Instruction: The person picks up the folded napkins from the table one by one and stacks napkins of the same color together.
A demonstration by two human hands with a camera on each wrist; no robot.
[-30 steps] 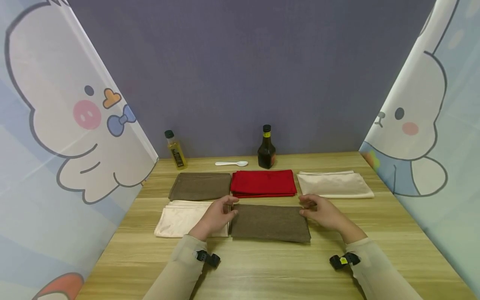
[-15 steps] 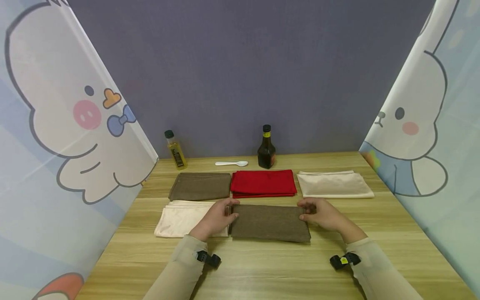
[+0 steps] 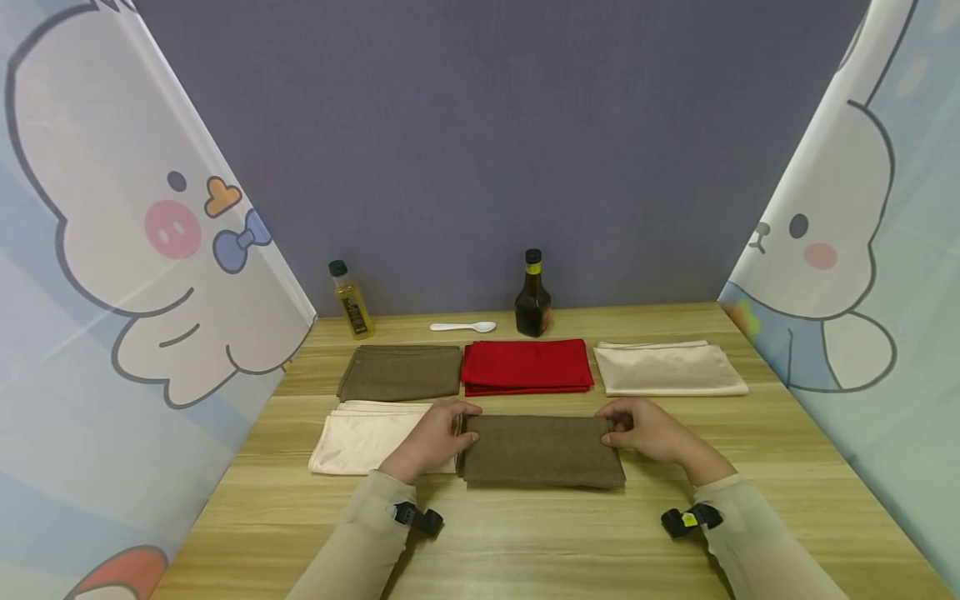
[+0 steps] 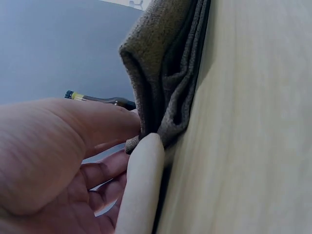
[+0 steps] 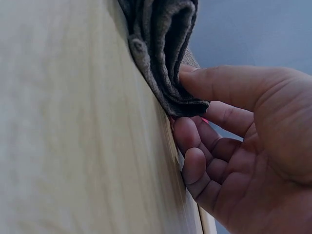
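Pinching: both hands had the near brown cloth point(image 3: 540, 451) by its ends, grips narrow.
Near brown cloth: lay folded on the table point(image 3: 525, 554), long side across, nearest the person. Head view gave mostly its top face; wrist views gave the stacked layers at both ends.
Left hand point(image 3: 435, 436): held the left end, thumb on the near side. Head view had it over part of the near white cloth point(image 3: 367, 442).
Left wrist view: open loops between layers, other fingers bent below the thumb; head view hid these.
Right hand point(image 3: 647, 429): held the right end by its far corner, thumb nearer the person.
Right wrist view: two fingertips bent under the end, close to the tabletop; head view didn't show them.
Far row, head view only in full: far brown cloth point(image 3: 401, 372), red cloth point(image 3: 527, 367), far white cloth point(image 3: 667, 371), left to right.
Back: oil bottle point(image 3: 354, 310), spoon point(image 3: 462, 327), dark bottle point(image 3: 533, 312). Left wrist view also caught the dark bottle, partly hidden.
Lift: couldn't tell if the cloth's underside was fully down.
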